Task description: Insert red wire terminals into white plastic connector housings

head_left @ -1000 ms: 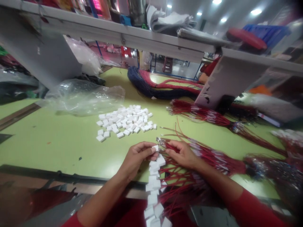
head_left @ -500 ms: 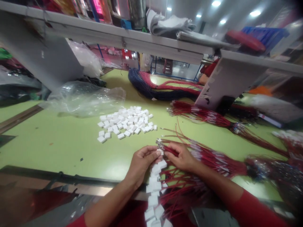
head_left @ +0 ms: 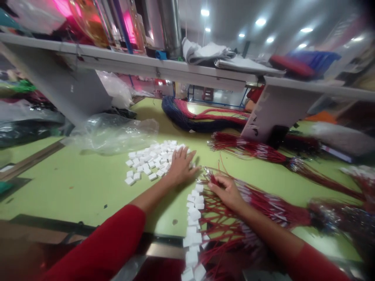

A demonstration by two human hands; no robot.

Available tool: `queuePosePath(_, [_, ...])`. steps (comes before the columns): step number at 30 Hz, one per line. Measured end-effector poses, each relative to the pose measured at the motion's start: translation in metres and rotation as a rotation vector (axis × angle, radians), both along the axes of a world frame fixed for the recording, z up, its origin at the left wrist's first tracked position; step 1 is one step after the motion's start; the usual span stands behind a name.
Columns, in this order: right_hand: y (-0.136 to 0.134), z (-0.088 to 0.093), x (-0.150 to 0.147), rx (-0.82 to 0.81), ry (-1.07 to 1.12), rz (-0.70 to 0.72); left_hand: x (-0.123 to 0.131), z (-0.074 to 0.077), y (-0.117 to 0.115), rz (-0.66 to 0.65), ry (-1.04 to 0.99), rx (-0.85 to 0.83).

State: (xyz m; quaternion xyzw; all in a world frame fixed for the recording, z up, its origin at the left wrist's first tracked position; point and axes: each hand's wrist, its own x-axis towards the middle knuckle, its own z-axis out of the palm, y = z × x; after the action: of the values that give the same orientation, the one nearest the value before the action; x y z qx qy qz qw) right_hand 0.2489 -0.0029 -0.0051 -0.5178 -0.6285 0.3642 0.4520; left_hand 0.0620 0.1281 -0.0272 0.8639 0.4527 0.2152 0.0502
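Observation:
My left hand (head_left: pixel 181 167) lies over the right side of a pile of small white blocks (head_left: pixel 148 158), its fingers spread. My right hand (head_left: pixel 227 191) is closed on a bundle of thin red wires (head_left: pixel 213 178), whose silvery ends stick out past the fingertips. Below and between the hands, a column of white housings (head_left: pixel 193 226) runs down to the table's front edge, with red wires leading off to the right. More red wires (head_left: pixel 269 203) lie bunched to the right, partly beneath my right forearm.
A clear plastic bag (head_left: pixel 117 132) lies behind the pile. Blue and pink wire coils (head_left: pixel 181 115) rest at the back. Another red wire bundle (head_left: pixel 252 147) lies before the shelf's right support (head_left: pixel 260 113). The shelf (head_left: pixel 140 60) spans above the table.
My left hand has left the white housing beside my right hand and moved up and left onto the pile, its fingers opening. My right hand still holds the wires. The view has tilted up slightly.

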Motion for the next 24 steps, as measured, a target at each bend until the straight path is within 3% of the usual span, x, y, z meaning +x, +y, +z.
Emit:
queuePosePath(2, [0.0,0.0,0.0,0.002,0.005,0.031,0.006,-0.001,0.016,-0.001,0.078,-0.01])
queuePosePath(5, [-0.001,-0.002,0.001,-0.076,0.076,0.042,0.001,-0.001,0.02,-0.057,0.092,-0.008])
queuePosePath(10, [-0.004,-0.006,-0.001,-0.337,0.181,0.124,-0.037,-0.006,-0.01,-0.159,0.062,0.002])
queuePosePath(15, [-0.009,0.001,-0.004,-0.394,0.222,0.229,-0.071,-0.01,-0.041,-0.163,-0.012,0.007])
queuePosePath(24, [-0.01,0.009,-0.003,-0.416,0.179,0.207,-0.074,0.002,-0.064,-0.104,-0.014,0.146])
